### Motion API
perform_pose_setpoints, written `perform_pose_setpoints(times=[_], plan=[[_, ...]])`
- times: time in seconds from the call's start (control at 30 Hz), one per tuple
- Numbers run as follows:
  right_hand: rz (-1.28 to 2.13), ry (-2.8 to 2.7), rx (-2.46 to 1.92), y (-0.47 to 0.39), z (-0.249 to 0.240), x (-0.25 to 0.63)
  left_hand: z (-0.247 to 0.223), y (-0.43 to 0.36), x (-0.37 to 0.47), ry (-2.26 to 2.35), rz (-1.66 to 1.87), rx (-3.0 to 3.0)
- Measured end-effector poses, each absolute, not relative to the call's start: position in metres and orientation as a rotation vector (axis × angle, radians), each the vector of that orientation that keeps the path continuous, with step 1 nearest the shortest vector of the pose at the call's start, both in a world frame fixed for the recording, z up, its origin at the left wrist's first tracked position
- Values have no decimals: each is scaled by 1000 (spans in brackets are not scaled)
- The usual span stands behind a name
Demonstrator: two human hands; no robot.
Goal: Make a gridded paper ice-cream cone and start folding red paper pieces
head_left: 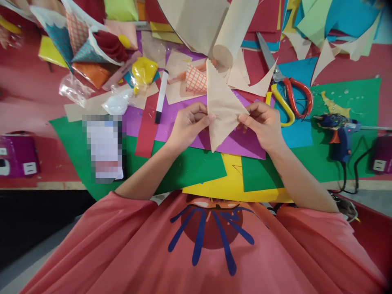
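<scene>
A beige piece of fabric [223, 108], roughly diamond-shaped with a zigzag-cut upper right edge, is stretched between my two hands above a purple sheet. My left hand [193, 122] pinches its left edge between thumb and fingers. At its right corner, my right hand [260, 122] is closed in a similar pinch. Just behind the fabric lies a small cone with an orange grid pattern [196, 78], partly covered by it. Scissors [277, 77] with one red and one yellow handle rest to the right of my right hand.
A glue gun [343, 136] with a cord lies on green sheet at right. A black-and-white marker [161, 96] and a blurred phone [105, 149] are at left. A beige roll [234, 34], yellow clay in a bag [143, 72] and paper scraps fill the back.
</scene>
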State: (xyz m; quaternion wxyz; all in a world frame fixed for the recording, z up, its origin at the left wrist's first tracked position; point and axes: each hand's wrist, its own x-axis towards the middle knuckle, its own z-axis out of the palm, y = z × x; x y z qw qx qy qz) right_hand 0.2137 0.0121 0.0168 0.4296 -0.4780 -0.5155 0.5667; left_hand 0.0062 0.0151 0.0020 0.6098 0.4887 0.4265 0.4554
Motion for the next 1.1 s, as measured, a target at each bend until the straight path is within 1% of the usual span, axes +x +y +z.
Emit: perform_pose_setpoints(times=[0.17, 0.37, 0.6, 0.87, 1.1], plan=[[1421, -1197, -1163, 15, 9, 216, 3, 15, 6, 980, 1032, 1203], [1448, -1155, -1117, 16, 6, 216, 0, 16, 7, 933, 1056, 1111], [1411, -1203, -1128, 15, 5, 220, -3, 17, 7, 875, 1087, 976], [1326, -1314, -1029, 14, 8, 224, 6, 15, 7, 874, 1070, 918], [1318, -1310, -1000, 16, 2, 227, 12, 13, 10, 883, 1103, 835]])
